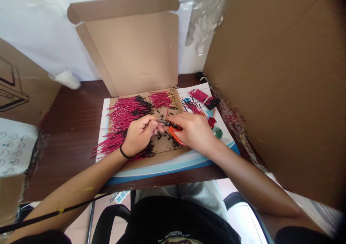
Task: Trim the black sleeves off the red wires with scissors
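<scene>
My right hand (196, 130) is closed around orange-handled pliers (177, 136), whose dark jaws point left. At the jaws' tip, my left hand (142, 134) is pinched closed, thumb against fingers; what lies between them is too small and covered to make out. Beneath both hands is an open cardboard box (167, 151). Many thin red wires with black ends (124, 109) lie in rows along its left side, partly under my left hand. A smaller pile of red wires with bare golden ends (162, 100) sits at the back. Small black scraps (159, 143) litter the box floor.
The box's lid (132, 49) stands upright behind. To the right, a banded bundle of red wires (204, 97) and loose red wires (193, 107) lie on a printed sheet (181, 164). A tall cardboard panel (275, 85) bounds the right; a white roll (68, 79) sits back left.
</scene>
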{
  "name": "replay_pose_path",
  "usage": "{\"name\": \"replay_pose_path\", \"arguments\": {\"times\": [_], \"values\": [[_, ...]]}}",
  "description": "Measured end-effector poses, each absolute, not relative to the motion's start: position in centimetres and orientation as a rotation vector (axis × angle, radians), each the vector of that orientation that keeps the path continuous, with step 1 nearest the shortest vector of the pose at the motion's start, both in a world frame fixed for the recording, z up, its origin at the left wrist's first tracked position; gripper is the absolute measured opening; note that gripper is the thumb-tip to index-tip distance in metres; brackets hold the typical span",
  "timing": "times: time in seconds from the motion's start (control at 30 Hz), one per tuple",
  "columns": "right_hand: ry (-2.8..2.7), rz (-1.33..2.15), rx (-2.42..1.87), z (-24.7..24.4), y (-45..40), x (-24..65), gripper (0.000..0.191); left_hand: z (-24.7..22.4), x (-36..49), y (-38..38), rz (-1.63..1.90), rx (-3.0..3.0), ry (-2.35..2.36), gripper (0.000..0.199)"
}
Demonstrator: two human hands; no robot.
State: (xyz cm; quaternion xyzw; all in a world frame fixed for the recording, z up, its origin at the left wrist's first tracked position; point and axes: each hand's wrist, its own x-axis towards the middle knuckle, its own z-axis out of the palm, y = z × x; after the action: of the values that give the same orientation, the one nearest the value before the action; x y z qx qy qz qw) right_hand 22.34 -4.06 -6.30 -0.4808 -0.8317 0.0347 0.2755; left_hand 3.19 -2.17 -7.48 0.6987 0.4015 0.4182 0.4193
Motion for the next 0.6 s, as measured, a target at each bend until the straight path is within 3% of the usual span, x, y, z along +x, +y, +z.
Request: {"name": "replay_pose_path", "arguments": {"times": [0.6], "values": [[-2.142,0.155,-1.348,-5.84,-4.26,22.12,0.023,-7.59,3.34,-2.07,1.088,1.720,1.006,0.034]]}}
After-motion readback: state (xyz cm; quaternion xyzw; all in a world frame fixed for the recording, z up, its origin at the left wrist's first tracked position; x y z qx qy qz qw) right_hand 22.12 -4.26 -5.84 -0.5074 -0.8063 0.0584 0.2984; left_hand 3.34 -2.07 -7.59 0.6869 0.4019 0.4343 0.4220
